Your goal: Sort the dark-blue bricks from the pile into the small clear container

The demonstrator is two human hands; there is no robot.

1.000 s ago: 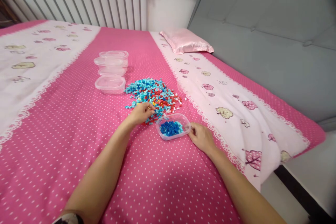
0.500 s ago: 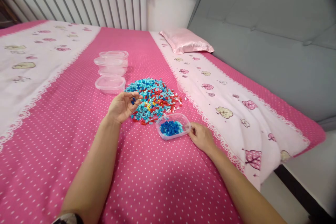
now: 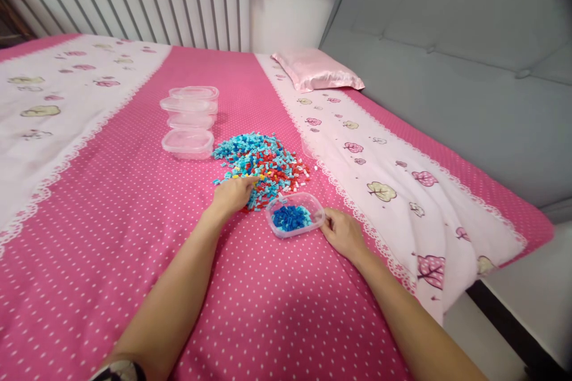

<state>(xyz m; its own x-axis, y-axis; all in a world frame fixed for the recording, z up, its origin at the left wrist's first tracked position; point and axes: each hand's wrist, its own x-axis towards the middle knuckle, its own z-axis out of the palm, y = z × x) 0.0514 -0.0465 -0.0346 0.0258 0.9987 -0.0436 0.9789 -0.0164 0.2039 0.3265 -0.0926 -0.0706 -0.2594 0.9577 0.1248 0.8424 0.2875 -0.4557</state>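
Observation:
A heap of small building bricks (image 3: 268, 158), mostly light blue with red, yellow and white among them, lies on the bedspread. At its near left edge is my left hand (image 3: 232, 195), palm down, its index finger reaching into the heap. The other fingers are curled; dark blue bricks lay in this palm a moment ago, and the palm is now hidden. A clear plastic box (image 3: 317, 224) stands just in front of the heap, with dark blue and light blue bricks (image 3: 290, 218) inside. My right hand (image 3: 343, 232) pinches the box's right rim between thumb and fingers.
Several clear plastic boxes (image 3: 187, 141) stand in a row left of the heap. A clear lid-like piece (image 3: 308, 149) lies behind it to the right. Farther back are a pink pillow (image 3: 317, 69), a grey headboard (image 3: 447, 53) and a white radiator (image 3: 179, 0).
My left hand has turned from palm up to palm down and moved slightly right and down, index finger now in the heap. My right hand and the box have stayed put.

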